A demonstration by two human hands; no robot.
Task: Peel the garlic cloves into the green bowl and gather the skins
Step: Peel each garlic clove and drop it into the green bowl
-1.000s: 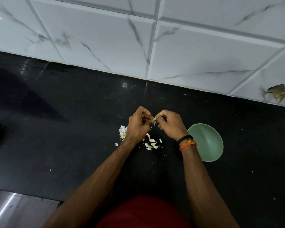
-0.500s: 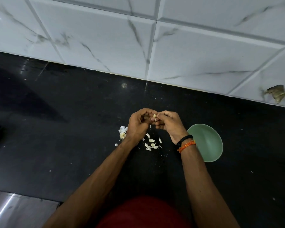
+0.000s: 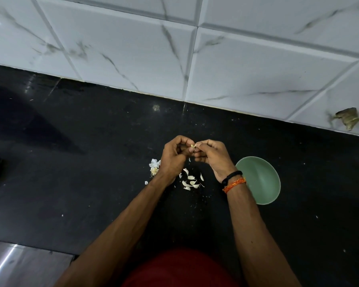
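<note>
Peeling step: left hand (image 3: 173, 156) and right hand (image 3: 212, 155) each pinch one clove (image 3: 193, 146); next, drop it in the bowl (image 3: 261, 181) at four o'clock.

The right wrist hides part of the green bowl (image 3: 261, 179); its contents are unclear.
</note>
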